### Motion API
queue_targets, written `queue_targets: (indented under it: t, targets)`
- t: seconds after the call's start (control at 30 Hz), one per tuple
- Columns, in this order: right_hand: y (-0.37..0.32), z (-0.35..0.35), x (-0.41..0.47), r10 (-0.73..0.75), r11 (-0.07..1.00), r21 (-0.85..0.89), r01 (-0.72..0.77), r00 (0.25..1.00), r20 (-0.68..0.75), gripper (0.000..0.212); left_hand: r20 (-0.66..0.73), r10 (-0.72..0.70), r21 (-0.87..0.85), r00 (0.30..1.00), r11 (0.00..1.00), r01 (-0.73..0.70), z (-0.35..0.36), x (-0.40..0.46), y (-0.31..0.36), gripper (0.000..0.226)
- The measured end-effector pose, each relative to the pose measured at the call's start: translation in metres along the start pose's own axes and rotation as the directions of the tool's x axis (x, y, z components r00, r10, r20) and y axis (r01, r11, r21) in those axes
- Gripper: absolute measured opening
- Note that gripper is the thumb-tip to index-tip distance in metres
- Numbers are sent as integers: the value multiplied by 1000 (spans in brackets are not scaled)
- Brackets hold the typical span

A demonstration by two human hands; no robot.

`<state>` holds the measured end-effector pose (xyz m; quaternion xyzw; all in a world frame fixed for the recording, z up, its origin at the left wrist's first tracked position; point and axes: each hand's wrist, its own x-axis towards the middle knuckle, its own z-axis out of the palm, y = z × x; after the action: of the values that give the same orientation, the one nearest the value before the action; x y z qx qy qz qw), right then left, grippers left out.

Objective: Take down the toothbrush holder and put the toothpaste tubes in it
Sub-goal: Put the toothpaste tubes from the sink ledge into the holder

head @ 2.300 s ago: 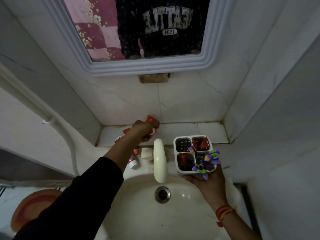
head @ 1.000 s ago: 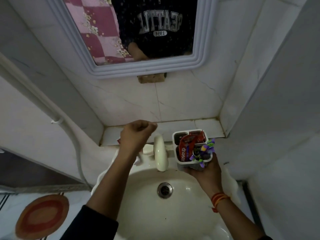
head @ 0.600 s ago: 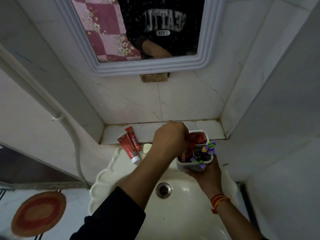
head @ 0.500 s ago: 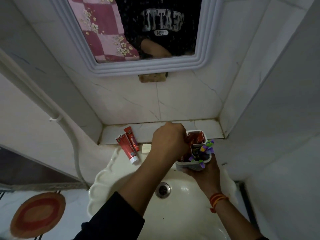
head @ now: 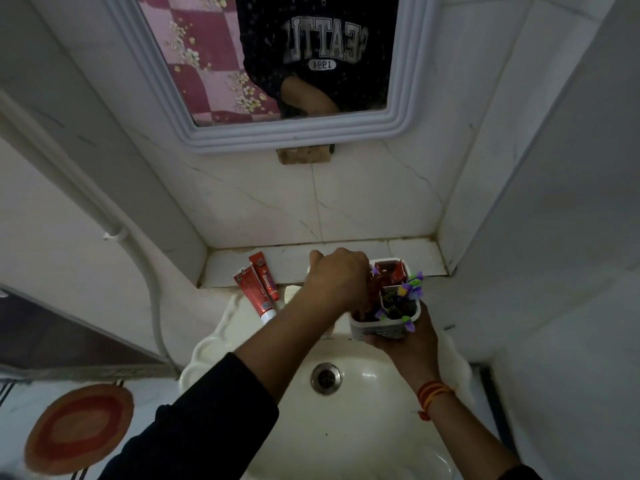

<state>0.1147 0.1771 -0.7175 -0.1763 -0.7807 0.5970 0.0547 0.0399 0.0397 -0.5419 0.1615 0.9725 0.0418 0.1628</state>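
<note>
Head view, centre right: my right hand (head: 412, 341) cups toothbrush holder (head: 386, 313) from below, over sink (head: 242, 341). My left hand (head: 337, 280) clenched, pushing red toothpaste tube (head: 375, 289) in. Two toothpaste tubes (head: 258, 287) lie at ledge, centre frame. Light, soft, slick; pinch mid-body.

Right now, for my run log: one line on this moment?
left hand pressing tube into toothbrush holder | right hand holds holder | two tubes on ledge
</note>
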Motion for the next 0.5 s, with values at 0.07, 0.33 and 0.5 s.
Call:
queue_targets:
  t: [0.07,0.33,0.5]
  targets:
    - [2,0,2,-2,999,34,1,1000,8,106,64,31,-313,997,950,-10,-20,-5,-23,40]
    - [-4,0,2,-31,998,60,27,998,60,90,18,-578,-549,816,676,492,37,-2,-139,26]
    - [3,0,1,3,1000,-10,-2,998,59,84,104,-618,-519,779,635,572,133,26,-184,46]
